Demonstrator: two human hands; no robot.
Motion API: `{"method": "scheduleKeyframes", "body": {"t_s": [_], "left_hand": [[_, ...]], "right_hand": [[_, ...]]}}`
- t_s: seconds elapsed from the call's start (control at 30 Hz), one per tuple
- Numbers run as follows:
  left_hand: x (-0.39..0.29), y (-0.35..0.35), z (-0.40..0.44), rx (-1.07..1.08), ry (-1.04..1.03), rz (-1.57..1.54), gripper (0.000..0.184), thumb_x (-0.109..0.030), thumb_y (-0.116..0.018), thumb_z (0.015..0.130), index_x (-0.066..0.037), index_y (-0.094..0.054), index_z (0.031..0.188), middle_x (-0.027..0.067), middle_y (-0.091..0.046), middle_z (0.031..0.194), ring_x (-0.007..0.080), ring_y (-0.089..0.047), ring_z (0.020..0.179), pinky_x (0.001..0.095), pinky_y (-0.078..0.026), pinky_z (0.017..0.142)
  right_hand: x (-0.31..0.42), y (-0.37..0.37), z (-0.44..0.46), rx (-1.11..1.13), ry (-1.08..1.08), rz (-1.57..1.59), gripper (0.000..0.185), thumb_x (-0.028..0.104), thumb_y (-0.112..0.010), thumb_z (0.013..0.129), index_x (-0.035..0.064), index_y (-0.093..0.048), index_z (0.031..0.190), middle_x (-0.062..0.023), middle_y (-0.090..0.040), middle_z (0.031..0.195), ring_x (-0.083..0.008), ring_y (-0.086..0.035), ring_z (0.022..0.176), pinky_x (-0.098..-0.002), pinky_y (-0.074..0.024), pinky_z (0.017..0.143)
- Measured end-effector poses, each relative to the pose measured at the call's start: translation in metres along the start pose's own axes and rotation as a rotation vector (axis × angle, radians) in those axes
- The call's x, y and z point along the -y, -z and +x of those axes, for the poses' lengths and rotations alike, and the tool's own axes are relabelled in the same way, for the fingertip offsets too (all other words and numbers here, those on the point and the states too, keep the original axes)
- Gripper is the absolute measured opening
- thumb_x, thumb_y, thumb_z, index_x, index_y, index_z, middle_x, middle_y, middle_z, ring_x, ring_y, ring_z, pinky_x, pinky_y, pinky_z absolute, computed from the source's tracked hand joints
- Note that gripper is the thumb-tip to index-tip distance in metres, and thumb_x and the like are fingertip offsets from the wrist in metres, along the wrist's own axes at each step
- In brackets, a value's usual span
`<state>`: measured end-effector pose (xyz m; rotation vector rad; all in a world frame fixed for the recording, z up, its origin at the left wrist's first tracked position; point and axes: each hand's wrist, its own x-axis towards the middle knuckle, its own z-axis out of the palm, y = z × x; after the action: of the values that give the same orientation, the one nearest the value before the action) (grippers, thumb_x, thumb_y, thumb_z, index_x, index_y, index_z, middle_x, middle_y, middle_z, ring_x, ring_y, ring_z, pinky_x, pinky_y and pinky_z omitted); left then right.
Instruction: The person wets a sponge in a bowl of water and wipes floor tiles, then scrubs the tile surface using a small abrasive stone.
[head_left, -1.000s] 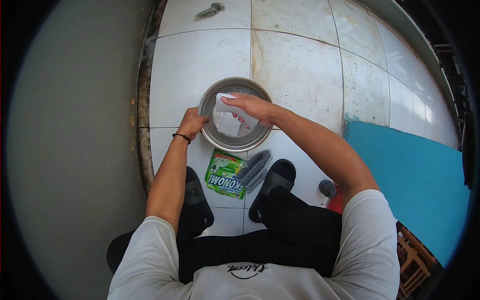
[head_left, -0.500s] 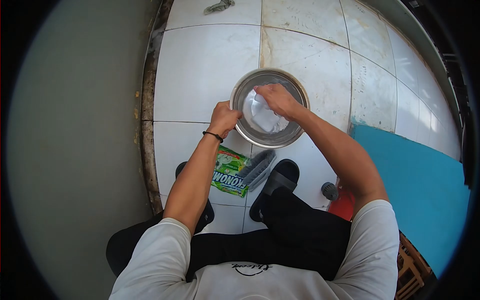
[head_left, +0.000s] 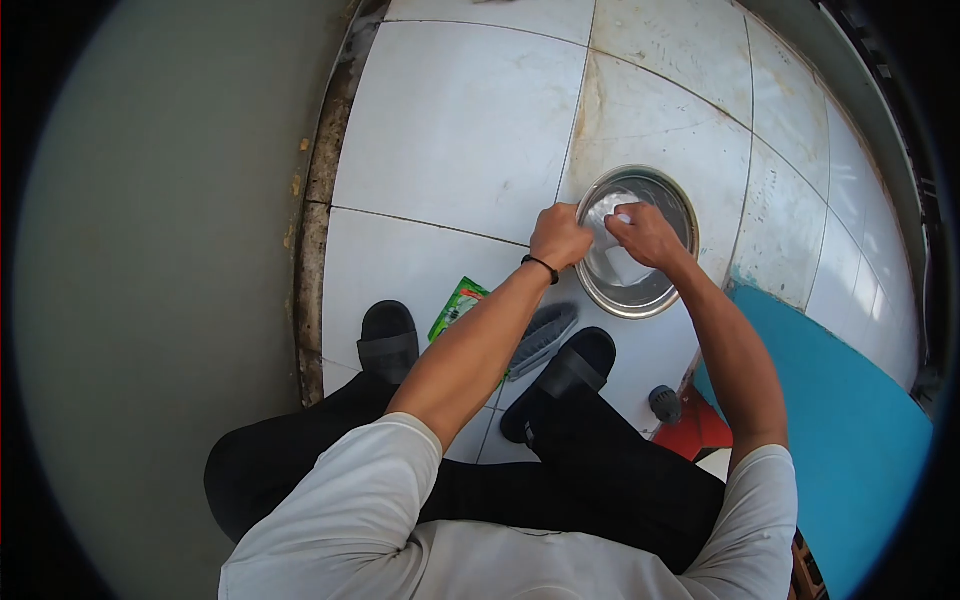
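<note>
A round metal basin [head_left: 690, 222] rests on the white tiles in front of me. My left hand [head_left: 562, 237] is closed on its left rim. Inside the basin, my right hand [head_left: 646, 238] is curled into a fist, gripping the upper part of a smooth white thing [head_left: 627, 268]. Its kind I cannot make out; it looks thin and slightly shiny, and whitish liquid or foam surrounds it. Below my left wrist lies a green packet [head_left: 456, 305], partly hidden by my forearm. A grey bristled brush [head_left: 545, 335] lies beside the packet.
My sandalled feet [head_left: 388, 338] are on the tiles. On the right stand a red object [head_left: 690, 425] with a dark round knob [head_left: 664, 403] and a blue surface [head_left: 820, 400]. A grey-green wall [head_left: 180, 280] rises on the left.
My view has turned, so the basin and both hands appear further right and a little lower. My right hand has changed from reaching over the white thing to a fist at its top.
</note>
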<state>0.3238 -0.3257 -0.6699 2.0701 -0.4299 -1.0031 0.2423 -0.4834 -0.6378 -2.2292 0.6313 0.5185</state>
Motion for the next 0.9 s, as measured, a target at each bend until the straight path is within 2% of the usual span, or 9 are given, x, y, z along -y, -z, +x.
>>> {"method": "scheduleKeyframes", "body": {"t_s": [0.27, 0.4, 0.53, 0.57, 0.63, 0.73, 0.77, 0.8, 0.9], "left_hand": [[0.017, -0.022, 0.007, -0.045, -0.02, -0.008, 0.031, -0.009, -0.057, 0.073, 0.0, -0.072, 0.098, 0.0239, -0.07, 0.08, 0.0336, -0.071, 0.073, 0.0419, -0.055, 0.069], [0.017, -0.014, 0.007, 0.111, 0.101, -0.12, 0.039, -0.014, -0.059, 0.075, -0.002, -0.069, 0.111, 0.0271, -0.069, 0.1, 0.0435, -0.067, 0.095, 0.0467, -0.054, 0.086], [-0.006, 0.023, -0.001, 0.334, 0.155, -0.076, 0.06, -0.029, -0.065, 0.083, 0.0, -0.053, 0.134, 0.0239, -0.071, 0.099, 0.0389, -0.069, 0.093, 0.0447, -0.054, 0.085], [-0.015, 0.046, -0.007, 0.401, 0.19, -0.074, 0.067, -0.034, -0.067, 0.084, 0.0, -0.048, 0.139, 0.0226, -0.071, 0.099, 0.0375, -0.069, 0.093, 0.0441, -0.054, 0.085], [-0.004, 0.095, 0.0, 0.276, -0.144, 0.208, 0.076, -0.042, -0.07, 0.089, -0.002, -0.04, 0.146, 0.0146, -0.072, 0.105, 0.03, -0.071, 0.082, 0.0373, -0.055, 0.075], [-0.059, 0.246, -0.03, 0.1, -0.381, 0.559, 0.056, -0.024, -0.067, 0.093, -0.01, -0.047, 0.144, 0.0131, -0.07, 0.106, 0.0227, -0.069, 0.078, 0.0367, -0.053, 0.069], [-0.081, 0.292, -0.051, -0.053, -0.368, 0.535, 0.052, -0.016, -0.067, 0.093, -0.01, -0.05, 0.141, 0.0111, -0.07, 0.106, 0.0194, -0.068, 0.08, 0.0347, -0.052, 0.072], [-0.099, 0.336, -0.077, -0.247, -0.409, 0.546, 0.049, -0.009, -0.065, 0.093, -0.009, -0.052, 0.14, 0.01, -0.07, 0.107, 0.0176, -0.067, 0.088, 0.0334, -0.051, 0.079], [-0.122, 0.467, -0.189, -0.837, -0.573, 1.219, 0.042, -0.006, -0.061, 0.097, -0.007, -0.055, 0.138, 0.012, -0.07, 0.11, 0.0214, -0.066, 0.104, 0.0331, -0.053, 0.091]], "right_hand": [[-0.034, -0.007, -0.015, -0.078, -0.05, -0.11, 0.034, 0.027, -0.059, 0.085, -0.0037, -0.07, 0.093, -0.0319, -0.065, 0.088, -0.0486, -0.064, 0.088, -0.0501, -0.0511, 0.082], [-0.029, -0.004, -0.021, 0.005, -0.029, -0.197, 0.039, 0.032, -0.062, 0.086, -0.0051, -0.071, 0.095, -0.0313, -0.067, 0.088, -0.0478, -0.065, 0.088, -0.0489, -0.0526, 0.083], [0.015, 0.039, -0.029, 0.38, -0.106, -0.399, 0.054, 0.047, -0.062, 0.089, -0.0017, -0.07, 0.113, -0.0285, -0.069, 0.105, -0.0427, -0.067, 0.099, -0.0487, -0.0504, 0.091], [0.031, 0.06, -0.026, 0.526, -0.148, -0.399, 0.057, 0.047, -0.06, 0.091, 0.0028, -0.064, 0.126, -0.0239, -0.068, 0.116, -0.0343, -0.065, 0.108, -0.0436, -0.0479, 0.096], [0.052, 0.097, -0.014, 0.518, -0.074, -0.142, 0.056, 0.045, -0.06, 0.09, 0.0061, -0.06, 0.131, -0.0181, -0.066, 0.119, -0.0283, -0.062, 0.109, -0.0392, -0.0461, 0.096], [0.072, 0.131, 0.021, 0.45, -0.039, 0.152, 0.055, 0.034, -0.061, 0.09, 0.0118, -0.053, 0.139, -0.0115, -0.062, 0.12, -0.0217, -0.056, 0.11, -0.0343, -0.0427, 0.096], [0.071, 0.129, 0.039, 0.348, -0.026, 0.114, 0.055, 0.024, -0.059, 0.089, 0.0151, -0.05, 0.143, -0.0122, -0.061, 0.114, -0.0224, -0.057, 0.106, -0.0349, -0.0428, 0.094], [0.067, 0.122, 0.061, 0.221, 0.004, 0.105, 0.056, 0.028, -0.059, 0.09, 0.0149, -0.049, 0.144, -0.0132, -0.062, 0.116, -0.0231, -0.059, 0.103, -0.0346, -0.0442, 0.092], [0.04, 0.087, 0.146, -0.252, -0.036, -0.079, 0.058, 0.035, -0.055, 0.094, 0.015, -0.043, 0.148, -0.0168, -0.055, 0.132, -0.0286, -0.059, 0.113, -0.0403, -0.0437, 0.098]]}}
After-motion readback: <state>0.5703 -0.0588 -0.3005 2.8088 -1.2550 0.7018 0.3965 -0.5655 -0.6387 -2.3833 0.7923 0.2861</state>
